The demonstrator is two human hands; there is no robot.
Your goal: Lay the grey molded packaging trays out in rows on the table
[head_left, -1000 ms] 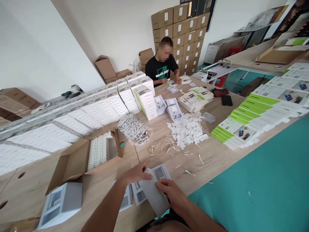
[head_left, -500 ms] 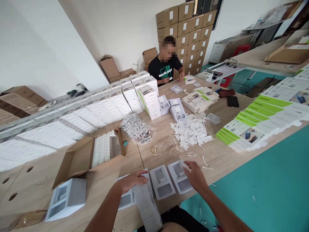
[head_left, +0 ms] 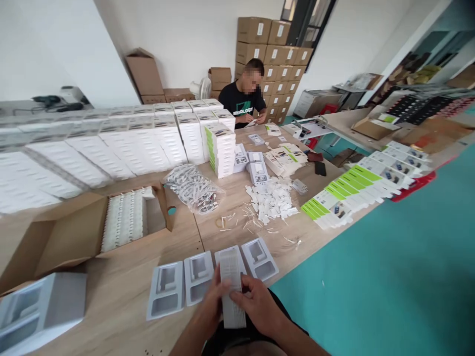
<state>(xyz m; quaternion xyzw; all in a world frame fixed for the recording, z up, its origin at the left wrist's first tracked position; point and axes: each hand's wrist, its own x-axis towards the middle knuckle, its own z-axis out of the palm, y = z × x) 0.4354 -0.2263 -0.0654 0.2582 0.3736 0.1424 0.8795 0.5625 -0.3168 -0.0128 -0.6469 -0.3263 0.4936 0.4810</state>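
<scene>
Both hands, left and right, closed on stack of trays, long axis pointing away; laid-out trays just beyond on bench.

White walls, teal floor, a long wooden table, and perhaps a dark window behind stacked cartons.

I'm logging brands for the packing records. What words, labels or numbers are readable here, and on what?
None can be read for certain.
Co-worker's black T-shirt: white print, too blurred to read.
Stacked cardboard cartons: white labels, too small.
Green-and-white flat box sleeves: print too small.
Stacked white boxes: print blurred.
Tray stack in both hands: no text visible.
</scene>
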